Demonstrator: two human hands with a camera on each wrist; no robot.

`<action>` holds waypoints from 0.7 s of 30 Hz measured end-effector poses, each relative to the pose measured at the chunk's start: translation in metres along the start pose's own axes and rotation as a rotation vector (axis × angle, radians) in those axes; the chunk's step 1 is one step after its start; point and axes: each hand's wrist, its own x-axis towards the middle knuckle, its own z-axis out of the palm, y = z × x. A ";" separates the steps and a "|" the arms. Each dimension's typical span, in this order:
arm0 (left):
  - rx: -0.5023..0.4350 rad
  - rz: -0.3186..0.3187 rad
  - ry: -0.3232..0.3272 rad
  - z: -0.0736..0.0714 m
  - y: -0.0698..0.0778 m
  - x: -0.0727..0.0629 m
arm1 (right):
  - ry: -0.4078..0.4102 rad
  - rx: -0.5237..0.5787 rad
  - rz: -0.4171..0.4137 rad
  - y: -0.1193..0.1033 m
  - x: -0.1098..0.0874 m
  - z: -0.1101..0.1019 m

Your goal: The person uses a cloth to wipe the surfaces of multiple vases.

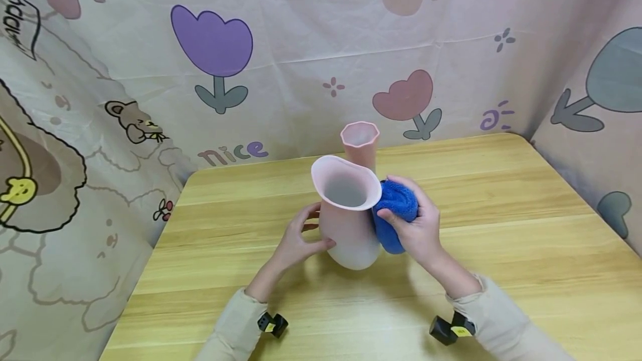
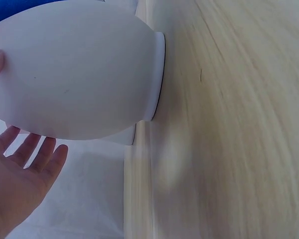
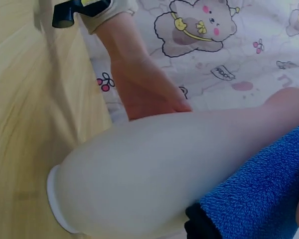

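Observation:
A tall vase (image 1: pixel 351 233), pink at its flared wavy rim and whitish below, stands upright on the wooden table. My left hand (image 1: pixel 303 241) grips its left side, thumb on the front and fingers reaching behind. In the left wrist view, the fingertips (image 2: pixel 49 144) lie along the vase's rounded body (image 2: pixel 84 69). On the other side, my right hand (image 1: pixel 418 227) holds a bunched blue towel (image 1: pixel 396 205) against the vase just under the rim. The right wrist view shows the fluffy cloth (image 3: pixel 254 194) lying along the vase's neck, with most of the right hand out of frame.
Close behind stands a second, narrower pink vase (image 1: pixel 360 146) with an angular rim, partly hidden by the first. The wooden table (image 1: pixel 501 210) ends at a printed cloth backdrop (image 1: pixel 296 32) at the back and sides. Small black devices (image 1: pixel 451 328) sit on both sleeves.

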 end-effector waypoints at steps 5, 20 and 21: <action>-0.003 0.001 0.001 0.000 0.000 0.000 | 0.026 -0.021 -0.013 0.001 -0.004 0.008; 0.012 -0.016 -0.009 -0.001 0.001 0.000 | -0.162 -0.131 -0.083 0.018 -0.016 -0.001; 0.012 -0.015 -0.009 -0.001 0.002 0.000 | -0.173 -0.140 -0.089 0.020 -0.017 -0.003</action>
